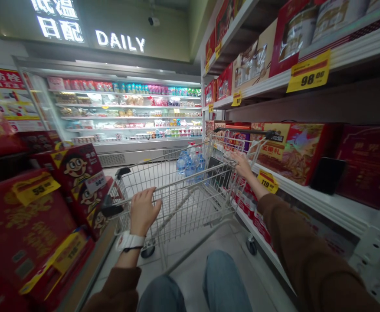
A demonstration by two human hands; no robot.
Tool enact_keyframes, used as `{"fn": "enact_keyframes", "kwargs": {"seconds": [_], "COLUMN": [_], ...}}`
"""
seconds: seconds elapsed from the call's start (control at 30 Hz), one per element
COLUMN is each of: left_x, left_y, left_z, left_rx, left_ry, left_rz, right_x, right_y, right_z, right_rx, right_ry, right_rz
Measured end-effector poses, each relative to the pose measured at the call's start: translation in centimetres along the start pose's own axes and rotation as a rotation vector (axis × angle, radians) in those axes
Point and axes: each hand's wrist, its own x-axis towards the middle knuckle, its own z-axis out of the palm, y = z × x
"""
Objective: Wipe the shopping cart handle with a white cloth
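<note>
A wire shopping cart stands across the aisle in front of my knees. My left hand is closed over the cart's near top rail, close to its left corner, with a white watch on the wrist. Farther off on the right, my right hand has its fingers around the cart's top rail near the folding seat end; the fingertips are partly blurred. A dark panel shows at the cart's right end. Past the wire mesh, several large blue-tinted water bottles can be seen; whether they stand inside the cart or behind it, I cannot tell.
Shelves with red gift boxes line the right side, and a black phone leans there. Stacked red cartons border the left. A lit refrigerated display spans the back. Cart wheels rest on the tiled floor.
</note>
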Motion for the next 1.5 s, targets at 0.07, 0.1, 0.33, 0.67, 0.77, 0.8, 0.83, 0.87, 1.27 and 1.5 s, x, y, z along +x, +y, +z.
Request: {"fn": "enact_keyframes", "kwargs": {"seconds": [0.07, 0.1, 0.33, 0.67, 0.77, 0.8, 0.83, 0.87, 1.27, 1.5], "left_x": [-0.1, -0.1, -0.5, 0.3, 1.2, 1.4, 1.5, 1.6, -5.1, -4.4], "left_y": [0.8, 1.2, 4.0, 9.3, 11.0, 11.3, 11.4, 11.1, 0.8, 4.1], "left_z": [-0.1, -0.1, -0.6, -1.3, -1.6, -1.8, -2.1, -2.4, -4.6, -3.9], "left_rx": [0.002, 0.003, 0.033, 0.016, -0.004, -0.017, -0.032, -0.048, -0.064, -0.092], "left_ry": [-0.007, -0.010, -0.040, -0.167, -0.238, -0.274, -0.313, -0.348, -0.288, -0.202], "left_rz": [-0.018, -0.026, -0.066, -0.070, -0.052, -0.036, -0.011, 0.019, 0.161, 0.181], "right_x": [0.0, 0.0, -0.2, -2.4, -3.2, -3.4, -3.7, -4.0, -10.2, -12.2], "right_y": [-1.2, -1.9, -7.0, -13.6, -13.9, -13.8, -13.7, -13.4, -17.9, -19.3], "right_z": [1.6, 2.5, 8.3, 11.5, 11.3, 11.1, 10.9, 10.6, 8.5, 7.0], "right_rx": [0.017, 0.027, 0.100, 0.228, 0.256, 0.267, 0.281, 0.296, 0.423, 0.470], "right_ry": [-0.008, -0.012, -0.067, -0.152, -0.155, -0.153, -0.150, -0.147, -0.276, -0.292], "right_rz": [-0.018, -0.028, -0.105, -0.183, -0.175, -0.170, -0.168, -0.170, -0.354, -0.346]}}
